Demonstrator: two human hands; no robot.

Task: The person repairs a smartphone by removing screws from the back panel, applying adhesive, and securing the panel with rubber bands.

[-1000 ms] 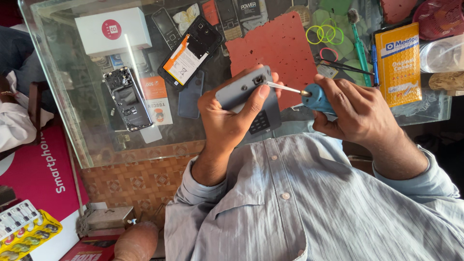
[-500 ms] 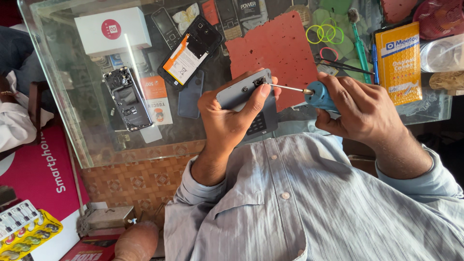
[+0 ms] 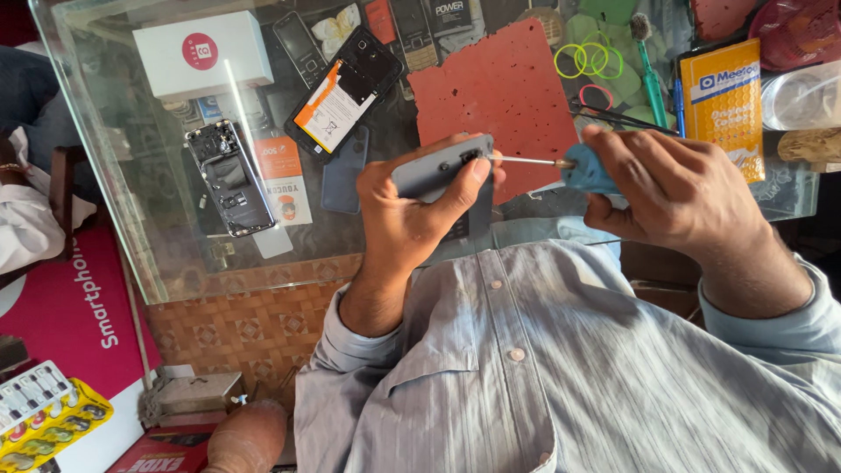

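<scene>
While left hand (image 3: 412, 210) fingers pinch grey phone (image 3: 438, 171), right hand (image 3: 674, 193) fingers wrap blue screwdriver (image 3: 583, 171).

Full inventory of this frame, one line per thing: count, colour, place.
small grey phone body: 1, grey, held in left hand above the table edge
blue-handled screwdriver: 1, blue handle with metal shaft, in right hand, tip at the phone
red perforated work mat: 1, red, on table behind the hands
glass table top: 1, clear, upper frame
white box with a red dot: 1, white, table top left
opened black phone showing its battery: 1, black and white, table centre
bare dark phone frame: 1, dark grey, table left
elastic bands: several, green, one pink, right of mat
yellow packet: 1, yellow, table right
left hand: 1, gripping phone
right hand: 1, gripping screwdriver
</scene>
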